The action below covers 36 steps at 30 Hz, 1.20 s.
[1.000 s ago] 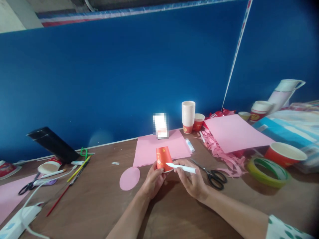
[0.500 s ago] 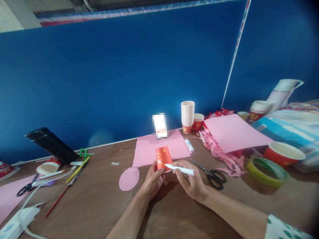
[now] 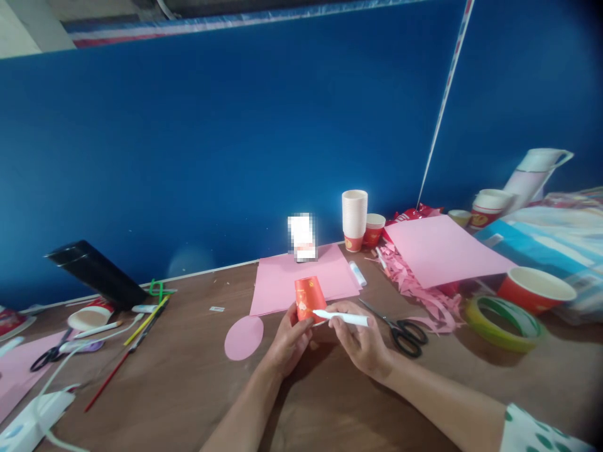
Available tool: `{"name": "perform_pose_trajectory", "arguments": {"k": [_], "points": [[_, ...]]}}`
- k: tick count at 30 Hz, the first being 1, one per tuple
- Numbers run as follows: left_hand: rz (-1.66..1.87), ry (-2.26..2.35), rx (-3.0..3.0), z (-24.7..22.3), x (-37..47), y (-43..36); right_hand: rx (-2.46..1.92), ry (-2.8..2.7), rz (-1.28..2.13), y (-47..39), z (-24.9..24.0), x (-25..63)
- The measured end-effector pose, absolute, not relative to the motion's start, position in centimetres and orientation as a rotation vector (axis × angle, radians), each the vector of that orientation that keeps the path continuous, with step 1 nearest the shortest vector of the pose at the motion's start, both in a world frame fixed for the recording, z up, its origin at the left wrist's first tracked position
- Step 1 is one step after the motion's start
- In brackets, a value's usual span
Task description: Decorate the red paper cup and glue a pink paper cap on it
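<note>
Hands (image 3: 288, 342): left clamped on 1 red cup (image 3: 308, 294), inside hidden, right on 1 white marker (image 3: 347, 318); behind, nested paper cups (image 3: 354, 216)

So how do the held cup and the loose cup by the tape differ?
The held cup is in the left hand; the loose cup, by the tape, is in neither hand. The held cup's mouth is turned from view; the loose cup shows its white inside. Both are red outside.
</note>
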<state>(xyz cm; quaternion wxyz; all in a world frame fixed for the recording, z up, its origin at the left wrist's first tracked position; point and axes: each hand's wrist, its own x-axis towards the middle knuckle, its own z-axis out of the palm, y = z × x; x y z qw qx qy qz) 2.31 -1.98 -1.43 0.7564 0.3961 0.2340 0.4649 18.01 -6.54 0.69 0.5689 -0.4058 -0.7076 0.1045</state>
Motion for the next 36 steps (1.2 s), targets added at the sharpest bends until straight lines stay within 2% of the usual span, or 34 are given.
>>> {"name": "perform_pose_trajectory", "arguments": {"k": [36], "points": [[1.002, 0.525, 0.893, -1.76, 2.24, -2.12, -0.956, -1.56, 0.092, -6.09, 0.95, 18.21]]}}
